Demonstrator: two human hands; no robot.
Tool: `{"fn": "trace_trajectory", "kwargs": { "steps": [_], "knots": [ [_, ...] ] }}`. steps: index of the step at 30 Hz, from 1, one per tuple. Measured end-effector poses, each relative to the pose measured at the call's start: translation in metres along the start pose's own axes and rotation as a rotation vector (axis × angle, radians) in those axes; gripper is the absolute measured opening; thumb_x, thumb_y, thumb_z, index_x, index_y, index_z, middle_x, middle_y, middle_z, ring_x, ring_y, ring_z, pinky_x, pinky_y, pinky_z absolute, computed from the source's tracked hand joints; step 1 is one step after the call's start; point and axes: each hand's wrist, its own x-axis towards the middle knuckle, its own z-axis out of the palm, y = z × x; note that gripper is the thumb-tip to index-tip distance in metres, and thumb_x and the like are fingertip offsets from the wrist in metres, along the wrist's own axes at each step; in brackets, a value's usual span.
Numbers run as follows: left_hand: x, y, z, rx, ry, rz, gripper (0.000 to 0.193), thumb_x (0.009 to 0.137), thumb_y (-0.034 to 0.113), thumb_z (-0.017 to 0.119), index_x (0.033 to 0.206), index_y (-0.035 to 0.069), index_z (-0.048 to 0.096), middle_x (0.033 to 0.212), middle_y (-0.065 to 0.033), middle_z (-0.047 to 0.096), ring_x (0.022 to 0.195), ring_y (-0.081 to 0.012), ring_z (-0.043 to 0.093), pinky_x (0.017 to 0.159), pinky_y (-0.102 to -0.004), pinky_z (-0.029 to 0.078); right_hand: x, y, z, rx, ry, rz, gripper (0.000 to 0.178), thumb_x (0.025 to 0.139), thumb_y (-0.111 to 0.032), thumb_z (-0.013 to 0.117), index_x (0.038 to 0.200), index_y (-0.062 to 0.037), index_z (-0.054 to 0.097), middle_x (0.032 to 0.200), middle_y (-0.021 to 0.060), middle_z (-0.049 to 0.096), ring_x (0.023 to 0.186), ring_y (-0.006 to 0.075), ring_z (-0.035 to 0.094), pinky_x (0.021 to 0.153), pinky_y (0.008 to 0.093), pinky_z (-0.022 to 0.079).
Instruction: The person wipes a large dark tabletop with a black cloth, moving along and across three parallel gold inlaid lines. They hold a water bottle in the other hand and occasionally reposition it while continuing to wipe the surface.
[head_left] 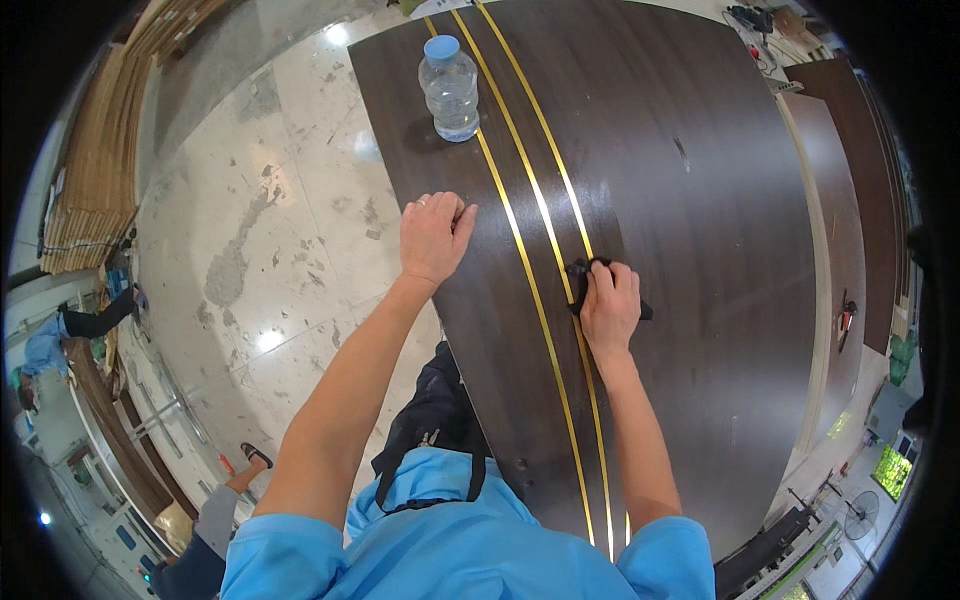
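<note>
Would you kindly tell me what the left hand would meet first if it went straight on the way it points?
Probably the bottle, standing on the dark board ahead of the left hand, though depth is hard to judge from this one view.

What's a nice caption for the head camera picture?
Right hand holds a crumpled black cloth on a dark brown, gold-striped panel, where a clear plastic bottle with a blue cap stands.
</note>
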Motion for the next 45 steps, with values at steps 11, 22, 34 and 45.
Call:
{"fn": "trace_trajectory", "kwargs": {
  "steps": [11, 22, 34, 45],
  "knots": [
    [0.002, -0.001, -0.004, -0.046, 0.006, -0.011, 0.026, 0.097, 0.025, 0.074, 0.082, 0.011, 0.058, 0.077, -0.0038, 0.062, 0.077, -0.028, 0.06, 0.075, -0.0431, 0.044, 0.118, 0.004, -0.014, 0.193, -0.53, 0.627, 0.031, 0.082, -0.028, 0.079, 0.1, -0.0032, 0.079, 0.101, 0.0224, 0.079, 0.1, 0.0435, 0.075, 0.089, 0.0477, 0.058],
    [0.003, 0.0, -0.008, -0.068, -0.012, 0.0, 0.026, 0.097, 0.024, 0.074, 0.082, 0.011, 0.058, 0.077, -0.0042, 0.062, 0.079, -0.0279, 0.059, 0.075, -0.043, 0.043, 0.114, 0.004, -0.005, 0.148, -0.504, 0.599, 0.034, 0.078, -0.02, 0.07, 0.104, -0.0002, 0.08, 0.107, 0.0268, 0.078, 0.108, 0.0451, 0.074, 0.095, 0.0487, 0.058],
    [0.001, -0.003, -0.007, -0.149, 0.032, -0.002, 0.019, 0.095, 0.019, 0.076, 0.087, 0.011, 0.06, 0.077, -0.0045, 0.062, 0.077, -0.0274, 0.059, 0.076, -0.0423, 0.042, 0.117, -0.008, -0.011, 0.126, -0.533, 0.819, 0.036, 0.073, -0.023, 0.074, 0.099, 0.0005, 0.08, 0.102, 0.0279, 0.078, 0.103, 0.0452, 0.075, 0.095, 0.0481, 0.057],
    [0.002, -0.005, -0.013, -0.135, -0.01, 0.042, 0.023, 0.09, 0.016, 0.077, 0.078, 0.011, 0.057, 0.075, -0.0043, 0.057, 0.074, -0.0276, 0.056, 0.072, -0.0424, 0.04, 0.117, -0.018, -0.013, 0.11, -0.425, 0.691, 0.033, 0.082, -0.024, 0.071, 0.099, 0.0036, 0.077, 0.097, 0.0313, 0.075, 0.099, 0.0501, 0.073, 0.09, 0.0498, 0.057]
  ]
}}
